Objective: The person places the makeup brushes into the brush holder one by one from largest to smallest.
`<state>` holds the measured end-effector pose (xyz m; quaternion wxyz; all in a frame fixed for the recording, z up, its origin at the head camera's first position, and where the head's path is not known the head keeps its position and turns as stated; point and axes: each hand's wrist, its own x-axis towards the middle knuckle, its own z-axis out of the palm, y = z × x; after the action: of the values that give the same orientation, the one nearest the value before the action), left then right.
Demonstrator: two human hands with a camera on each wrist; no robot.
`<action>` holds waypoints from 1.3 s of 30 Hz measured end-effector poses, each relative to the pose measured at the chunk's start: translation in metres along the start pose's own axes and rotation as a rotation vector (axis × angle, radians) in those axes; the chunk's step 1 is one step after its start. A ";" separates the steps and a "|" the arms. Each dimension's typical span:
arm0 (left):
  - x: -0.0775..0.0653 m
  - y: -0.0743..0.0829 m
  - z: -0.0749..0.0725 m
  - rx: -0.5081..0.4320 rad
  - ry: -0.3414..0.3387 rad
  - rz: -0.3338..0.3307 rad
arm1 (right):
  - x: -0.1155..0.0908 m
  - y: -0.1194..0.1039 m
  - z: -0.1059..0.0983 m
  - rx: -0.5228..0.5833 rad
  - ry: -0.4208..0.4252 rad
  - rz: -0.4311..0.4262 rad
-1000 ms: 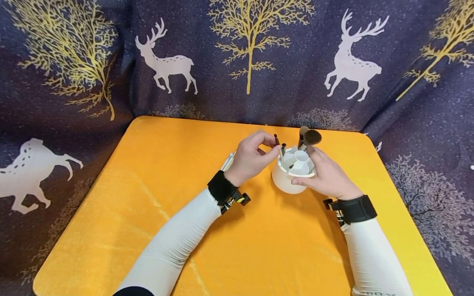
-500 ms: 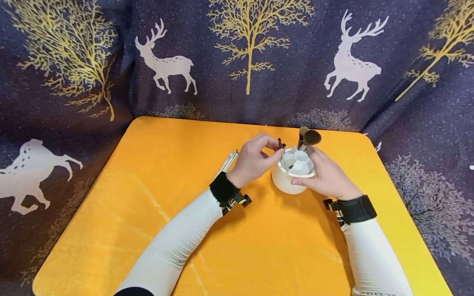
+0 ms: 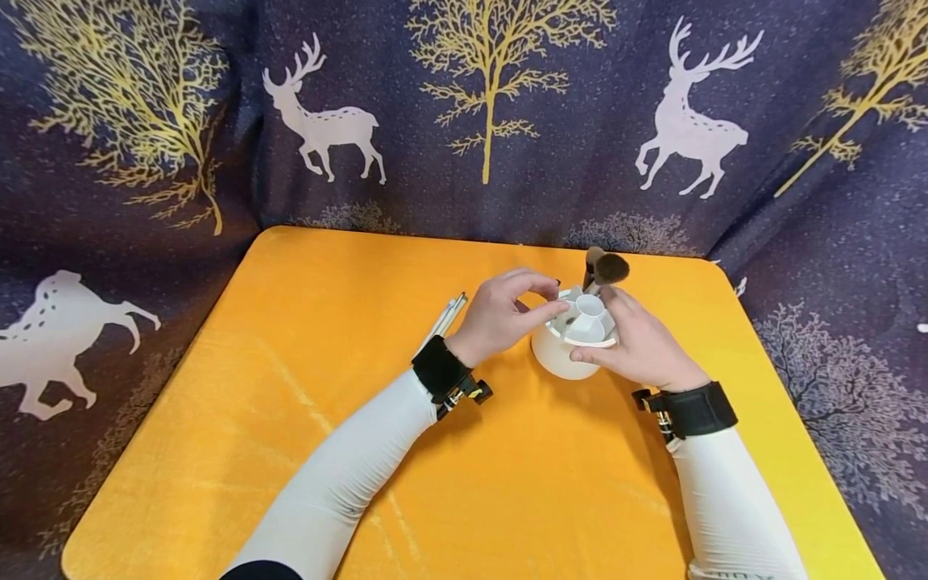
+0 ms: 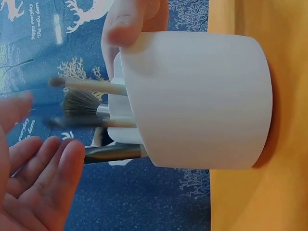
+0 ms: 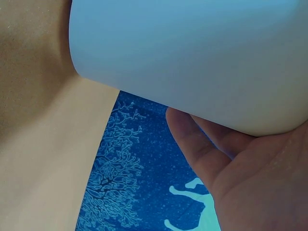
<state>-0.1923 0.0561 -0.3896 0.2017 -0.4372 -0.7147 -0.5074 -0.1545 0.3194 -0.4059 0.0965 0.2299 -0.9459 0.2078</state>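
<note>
A white round brush holder point(image 3: 557, 354) with inner dividers stands on the table, right of centre. My right hand point(image 3: 645, 342) grips its right side, thumb at the front. Over the left rim hovers my left hand point(image 3: 507, 312), thumb and fingers apart with nothing pinched between them. In the left wrist view, a slim makeup brush point(image 4: 91, 85), a blurred brush point(image 4: 91, 122) and a dark-ferruled brush point(image 4: 115, 153) poke out of the holder near the fingertips point(image 4: 72, 154). Two big fluffy brushes, one being the dark-haired brush point(image 3: 611, 269), rise at the back.
Several white-handled brushes point(image 3: 444, 318) lie on the table beside the left wrist, partly hidden by it. An orange cloth point(image 3: 507, 483) covers the table. Behind hangs a dark curtain point(image 3: 544, 201) printed with deer and trees.
My left hand has shifted slightly right, over the holder. The slim brush it pinched has gone down into the holder, and the fingers have let go. My right hand has kept its grip.
</note>
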 end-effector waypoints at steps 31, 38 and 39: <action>0.000 -0.003 -0.016 0.082 0.041 -0.122 | 0.000 -0.001 -0.001 -0.006 0.004 0.005; 0.000 -0.007 -0.020 0.099 0.056 -0.156 | -0.001 -0.002 -0.002 -0.011 -0.002 0.015; 0.000 -0.007 -0.021 0.101 0.060 -0.161 | -0.001 -0.002 -0.002 -0.012 -0.004 0.016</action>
<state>-0.2015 0.0364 -0.3854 0.2034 -0.3523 -0.7659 -0.4980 -0.1523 0.3189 -0.4039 0.0944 0.2224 -0.9490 0.2026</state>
